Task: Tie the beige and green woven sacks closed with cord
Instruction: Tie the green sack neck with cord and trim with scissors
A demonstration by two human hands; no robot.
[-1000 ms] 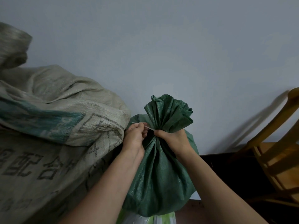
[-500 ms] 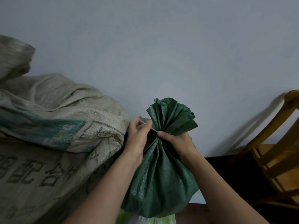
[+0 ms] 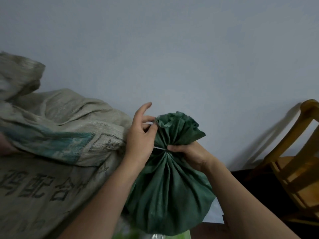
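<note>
the left hand (image 3: pixel 141 135), index finger raised, pinched the pale cord (image 3: pixel 159 148) beside the ruffled mouth, and the right hand (image 3: pixel 189 155) gripped the gathered neck of the green sack (image 3: pixel 169 190). the sack stood upright between them, long axis vertical, mouth pointing up, with the beige sack (image 3: pixel 51 135) slumped just left.

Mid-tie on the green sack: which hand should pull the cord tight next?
Left, probably. The left hand holds the cord, which runs from it to the gathered neck of the green sack. The right hand grips that neck, so releasing it may let the gathers spread.
</note>
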